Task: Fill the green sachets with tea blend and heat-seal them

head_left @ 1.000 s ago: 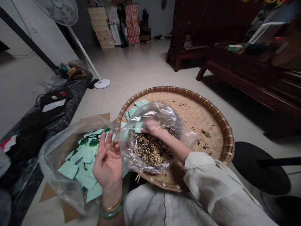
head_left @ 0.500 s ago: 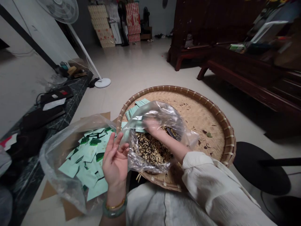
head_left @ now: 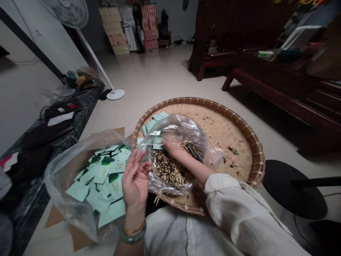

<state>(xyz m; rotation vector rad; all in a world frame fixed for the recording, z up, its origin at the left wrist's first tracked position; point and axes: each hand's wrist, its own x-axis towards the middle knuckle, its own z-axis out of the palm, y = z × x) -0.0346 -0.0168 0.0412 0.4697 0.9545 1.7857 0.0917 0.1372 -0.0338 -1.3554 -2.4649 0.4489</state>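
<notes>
My left hand (head_left: 135,181) is raised palm up between the two bags, its fingers apart with nothing visible in them. A jade-like bangle circles that wrist. My right hand (head_left: 172,145) reaches over the clear plastic bag (head_left: 183,122) of dry dark and pale tea-like bits (head_left: 172,167). Its fingertips are blurred and partly behind the plastic, close to light green packets (head_left: 157,143), so its grip is unclear. A dark handle (head_left: 195,153) sticks up from the dry bits beside my right forearm. More green packets (head_left: 102,185) lie loose in a large clear bag (head_left: 60,181) at left.
The dry bits' bag stands on a round woven bamboo tray (head_left: 226,128), with stacked packets (head_left: 149,127) at its left rim and leaf scraps at right. Cardboard (head_left: 80,238) lies under the left bag. A white fan (head_left: 115,94), a black round base (head_left: 293,188) and dark wooden furniture (head_left: 255,85) surround it.
My left hand has shifted slightly right, uncovering more packets in the left bag. My right hand stays near the green packets and looks less blurred. The view has moved a little.
</notes>
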